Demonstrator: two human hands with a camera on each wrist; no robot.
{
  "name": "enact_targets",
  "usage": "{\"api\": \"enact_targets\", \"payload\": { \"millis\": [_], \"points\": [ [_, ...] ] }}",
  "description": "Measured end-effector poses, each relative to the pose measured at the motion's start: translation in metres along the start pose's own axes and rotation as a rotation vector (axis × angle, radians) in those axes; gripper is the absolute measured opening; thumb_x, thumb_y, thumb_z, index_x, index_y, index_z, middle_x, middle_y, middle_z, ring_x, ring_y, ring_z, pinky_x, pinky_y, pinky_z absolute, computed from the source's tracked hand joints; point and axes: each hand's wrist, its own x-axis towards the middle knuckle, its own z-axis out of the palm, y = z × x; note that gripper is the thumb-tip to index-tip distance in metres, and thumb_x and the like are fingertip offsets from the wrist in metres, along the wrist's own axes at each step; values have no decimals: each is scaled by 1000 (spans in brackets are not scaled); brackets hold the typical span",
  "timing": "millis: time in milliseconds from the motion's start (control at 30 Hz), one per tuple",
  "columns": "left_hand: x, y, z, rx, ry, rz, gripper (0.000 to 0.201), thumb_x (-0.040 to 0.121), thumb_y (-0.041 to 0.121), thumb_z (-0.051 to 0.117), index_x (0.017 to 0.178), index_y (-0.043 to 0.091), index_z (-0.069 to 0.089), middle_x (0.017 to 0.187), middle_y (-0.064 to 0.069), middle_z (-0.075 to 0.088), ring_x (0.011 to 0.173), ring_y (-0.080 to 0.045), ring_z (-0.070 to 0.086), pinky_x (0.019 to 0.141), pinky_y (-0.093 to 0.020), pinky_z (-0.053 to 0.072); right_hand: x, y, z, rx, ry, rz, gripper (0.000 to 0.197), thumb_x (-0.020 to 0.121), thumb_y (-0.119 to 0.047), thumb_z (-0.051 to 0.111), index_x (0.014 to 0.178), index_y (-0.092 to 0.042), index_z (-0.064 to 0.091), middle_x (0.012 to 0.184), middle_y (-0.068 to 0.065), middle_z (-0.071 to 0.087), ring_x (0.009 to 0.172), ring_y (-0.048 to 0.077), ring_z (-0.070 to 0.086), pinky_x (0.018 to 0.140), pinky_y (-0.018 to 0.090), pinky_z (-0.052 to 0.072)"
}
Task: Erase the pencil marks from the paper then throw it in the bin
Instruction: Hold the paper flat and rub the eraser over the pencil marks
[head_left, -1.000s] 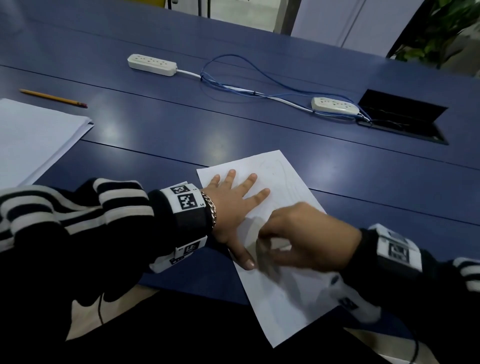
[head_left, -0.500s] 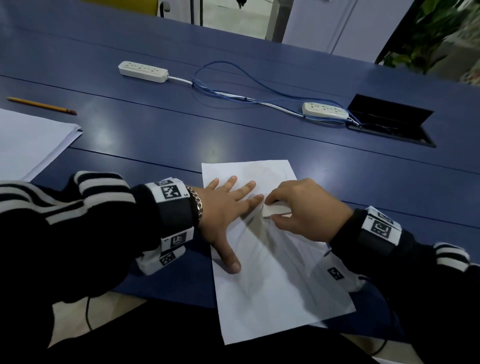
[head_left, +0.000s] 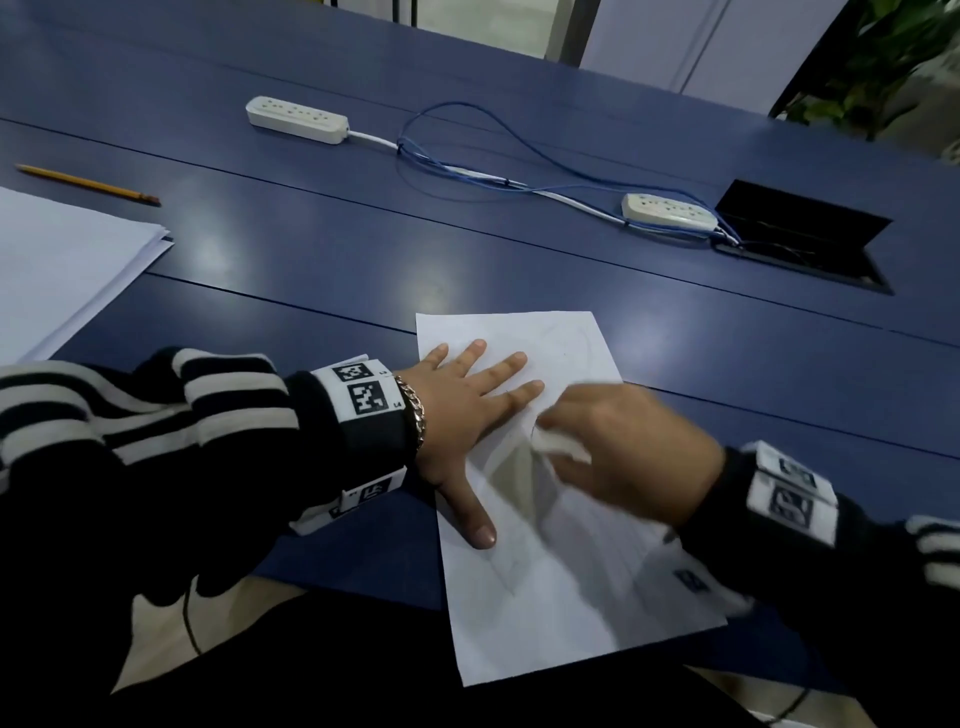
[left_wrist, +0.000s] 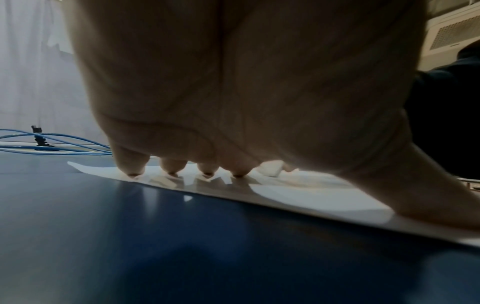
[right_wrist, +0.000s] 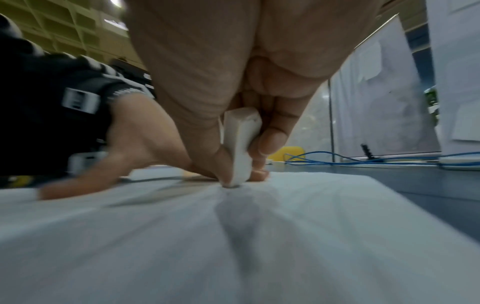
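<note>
A white sheet of paper (head_left: 561, 613) with faint pencil lines lies on the blue table (head_left: 311, 270) near its front edge. My left hand (head_left: 467, 415) lies flat on the sheet's left part, fingers spread and straight, thumb pointing toward me; the left wrist view shows its fingertips (left_wrist: 133, 173) pressing the paper (left_wrist: 311, 197). My right hand (head_left: 623, 457) pinches a white eraser (head_left: 558, 446) between thumb and fingers. In the right wrist view the eraser (right_wrist: 240, 144) stands on end with its lower tip on the paper (right_wrist: 233, 246). No bin is in view.
A yellow pencil (head_left: 85, 183) lies at the far left behind a stack of white sheets (head_left: 62, 270). Two white power strips (head_left: 296, 119) (head_left: 670, 210) joined by blue cables (head_left: 493, 171) lie farther back. An open black cable hatch (head_left: 800, 239) is at the right.
My right hand has swept the eraser back and forth over the sheet and is blurred now. The paper has turned slightly. My left hand stays flat on it.
</note>
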Motion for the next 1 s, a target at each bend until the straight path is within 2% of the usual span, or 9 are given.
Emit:
{"api": "enact_targets", "payload": {
  "millis": [67,133,267,367,433,533,733,833,1000],
  "points": [
    [0,0,1,9,-1,-7,166,42,101,70,157,41,-34,167,8,-40,156,-35,-31,127,-59,-12,-16,-18,5,33,-79,-94,31,90,-41,43,95,-21,66,89,0,62,86,24,61,74,38,52],
    [1,1,1,7,-8,-12,166,44,100,71,158,41,-34,167,8,-40,157,-35,-31,127,-60,-11,-12,-11,0,52,-121,-66,30,92,-45,47,98,-24,67,91,-2,64,87,21,62,76,36,52],
    [0,2,-2,14,-31,-18,166,45,100,71,156,40,-36,166,9,-41,157,-33,-31,127,-62,-10,6,11,-4,12,19,108,29,86,-42,58,105,-23,69,96,-1,67,93,25,65,78,40,53],
    [-1,4,-3,20,-34,-44,169,42,100,72,157,39,-35,166,6,-42,156,-32,-33,126,-64,-11,-16,-25,3,34,-56,-16,26,87,-39,49,95,-22,67,90,-1,64,88,23,62,76,37,51],
    [-1,5,-3,27,-44,-51,169,42,100,72,157,38,-35,165,5,-43,156,-33,-33,125,-65,-11,-25,-33,5,71,-145,-46,22,89,-39,53,96,-24,67,90,-3,63,87,20,61,76,34,50],
    [-1,3,-4,14,-41,-45,168,42,101,70,157,39,-35,165,5,-43,156,-33,-32,126,-65,-11,-7,-6,1,95,-58,40,29,87,-51,58,101,-27,69,92,-5,67,88,20,64,78,37,53],
    [-12,9,0,81,9,-13,152,63,101,57,164,23,-25,170,-3,-36,159,-32,-27,129,-55,-9,5,12,2,78,-19,83,32,86,-49,64,110,-29,70,99,-6,69,91,19,64,82,38,52],
    [-18,12,7,-7,-1,-31,155,61,101,60,163,23,-27,170,-1,-36,159,-31,-25,130,-53,-8,7,11,-3,69,-6,142,33,86,-48,63,111,-28,69,99,-5,68,94,21,64,83,39,52],
    [-15,15,9,13,6,-52,163,54,102,62,163,21,-27,170,-5,-35,159,-36,-23,130,-57,-2,-25,-32,10,72,-46,-98,15,84,-31,63,93,-21,69,87,-3,62,80,20,60,70,33,51]
  ]
}}
